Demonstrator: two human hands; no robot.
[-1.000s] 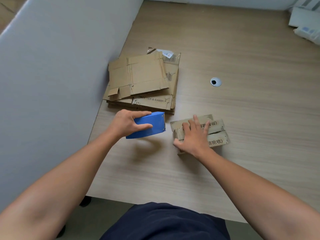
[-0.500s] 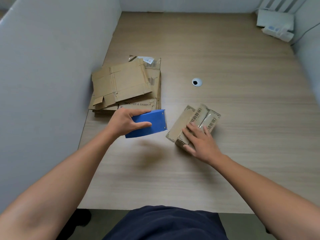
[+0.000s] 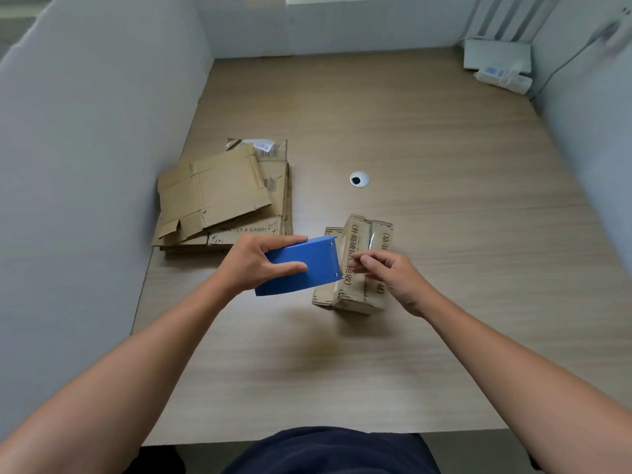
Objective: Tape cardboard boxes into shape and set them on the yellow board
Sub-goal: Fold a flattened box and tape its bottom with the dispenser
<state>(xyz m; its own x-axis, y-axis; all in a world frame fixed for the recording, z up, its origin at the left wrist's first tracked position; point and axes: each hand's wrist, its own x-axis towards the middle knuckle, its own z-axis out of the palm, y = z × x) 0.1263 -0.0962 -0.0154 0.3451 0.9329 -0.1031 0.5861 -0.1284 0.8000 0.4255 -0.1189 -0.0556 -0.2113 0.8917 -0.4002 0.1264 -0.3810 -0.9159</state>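
Observation:
My left hand (image 3: 251,265) grips a blue tape dispenser (image 3: 302,268) just above the table, its front edge pointing right. My right hand (image 3: 393,278) is beside that edge, thumb and forefinger pinched together where the tape end comes out; the clear tape itself is hard to make out. Under both lies a small folded cardboard box (image 3: 355,297) with printed characters and glossy tape on its top flaps, lengthwise away from me. A stack of flattened cardboard boxes (image 3: 219,196) sits to the left rear. No yellow board is in view.
The wooden table (image 3: 444,234) is walled by grey partitions on the left (image 3: 85,165) and right. A round cable grommet (image 3: 359,179) lies behind the box. White devices with a cable (image 3: 499,65) occupy the far right corner.
My right hand lifted off the small box and came to the dispenser's front edge. The box has been turned from lying crosswise to lengthwise. My left hand brought the dispenser over the box's left side.

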